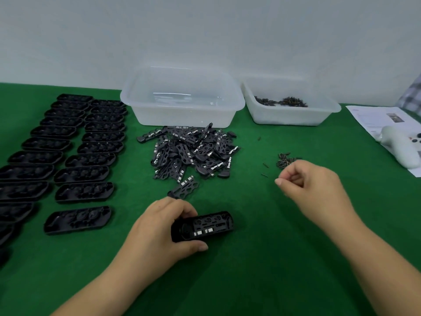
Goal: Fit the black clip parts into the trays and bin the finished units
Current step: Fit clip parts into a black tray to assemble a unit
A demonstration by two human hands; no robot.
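Observation:
My left hand [164,231] grips a black tray [209,225] with a clip part seated in it, low on the green mat near the front centre. My right hand [312,181] hovers to the right with curled fingers, just below a small heap of tiny dark screws [284,158]; whether it pinches one is too small to tell. A pile of loose black clip parts [191,151] lies in the middle, one stray clip part [184,190] just above my left hand. Two columns of black trays [84,160] line the left side.
A clear plastic bin [182,99] stands behind the pile. A second bin [289,110] at the back right holds small dark screws. A white game controller [401,147] rests on printed paper [376,115] at the far right. Stray screws [265,165] dot the mat.

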